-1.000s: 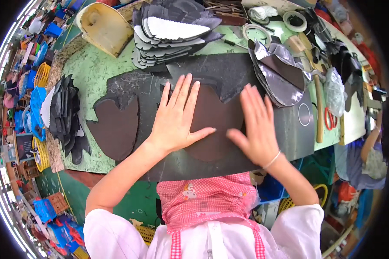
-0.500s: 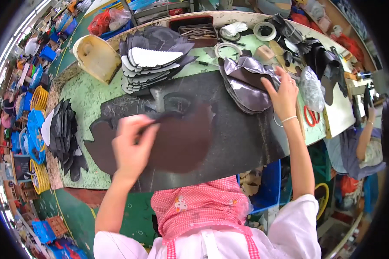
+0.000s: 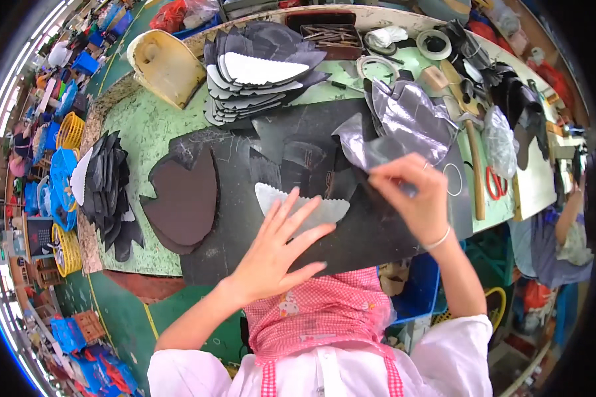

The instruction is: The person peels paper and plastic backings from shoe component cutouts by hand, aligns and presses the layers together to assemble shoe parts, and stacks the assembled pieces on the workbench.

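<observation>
My left hand [image 3: 281, 251] has its fingers spread, its fingertips on a black piece with a white scalloped edge [image 3: 304, 206], which lies on the black mat [image 3: 265, 251]. My right hand [image 3: 417, 198] is closed in a pinch on a shiny silver-grey piece [image 3: 353, 140], lifted over the mat and partly hidden by the fingers. Behind that hand a pile of shiny silver-grey pieces [image 3: 414, 116] lies on the mat's far right. Dark brown cut pieces [image 3: 182, 202] rest overlapped at the mat's left.
A stack of black and white scalloped pieces [image 3: 261, 69] sits at the back. Another stack of black pieces [image 3: 109, 195] lies far left, near a yellowed plastic scoop [image 3: 165, 66]. Tape rolls [image 3: 434, 44], a wooden-handled tool [image 3: 475, 172] and red-handled scissors [image 3: 495, 183] are at right.
The brown piece has left my left hand and lies at the left. That hand now spreads over the scalloped piece. My right hand has come nearer with a silver-grey piece from the pile.
</observation>
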`<state>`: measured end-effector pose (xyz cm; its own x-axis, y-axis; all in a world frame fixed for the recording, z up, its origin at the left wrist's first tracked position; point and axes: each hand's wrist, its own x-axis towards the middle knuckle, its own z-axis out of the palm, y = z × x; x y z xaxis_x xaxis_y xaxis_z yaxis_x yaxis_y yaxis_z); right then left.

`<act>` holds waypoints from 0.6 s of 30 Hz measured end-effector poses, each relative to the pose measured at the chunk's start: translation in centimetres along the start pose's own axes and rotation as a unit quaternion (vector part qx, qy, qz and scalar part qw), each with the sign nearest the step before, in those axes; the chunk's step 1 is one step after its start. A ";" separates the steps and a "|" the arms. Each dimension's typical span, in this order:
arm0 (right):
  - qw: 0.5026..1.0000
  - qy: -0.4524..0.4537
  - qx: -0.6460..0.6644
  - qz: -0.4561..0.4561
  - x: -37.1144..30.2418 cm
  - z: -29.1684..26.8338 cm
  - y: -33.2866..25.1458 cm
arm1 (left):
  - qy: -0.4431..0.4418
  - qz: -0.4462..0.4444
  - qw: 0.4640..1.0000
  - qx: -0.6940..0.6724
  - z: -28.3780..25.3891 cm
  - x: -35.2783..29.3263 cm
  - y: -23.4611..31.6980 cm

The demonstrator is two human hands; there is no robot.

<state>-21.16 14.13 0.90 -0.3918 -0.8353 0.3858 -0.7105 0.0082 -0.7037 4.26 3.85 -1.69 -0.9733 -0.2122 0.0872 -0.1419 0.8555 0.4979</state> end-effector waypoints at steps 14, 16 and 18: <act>0.986 -0.097 0.114 0.073 -5.0 1.2 -4.0 | 0.073 -0.154 0.905 -0.390 1.3 3.4 2.6; 0.981 -0.093 0.130 0.114 -5.4 1.1 -4.0 | 0.075 -0.149 0.909 -0.381 1.6 3.5 2.9; 0.978 -0.085 0.125 0.141 -5.6 1.1 -4.4 | 0.074 -0.152 0.935 -0.311 1.7 3.7 3.4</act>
<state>-15.17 18.18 1.13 -0.4338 -0.8986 0.0660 -0.4146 0.1340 -0.9001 -0.11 6.76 -1.10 -0.8629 -0.5034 -0.0446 -0.2307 0.3138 0.9210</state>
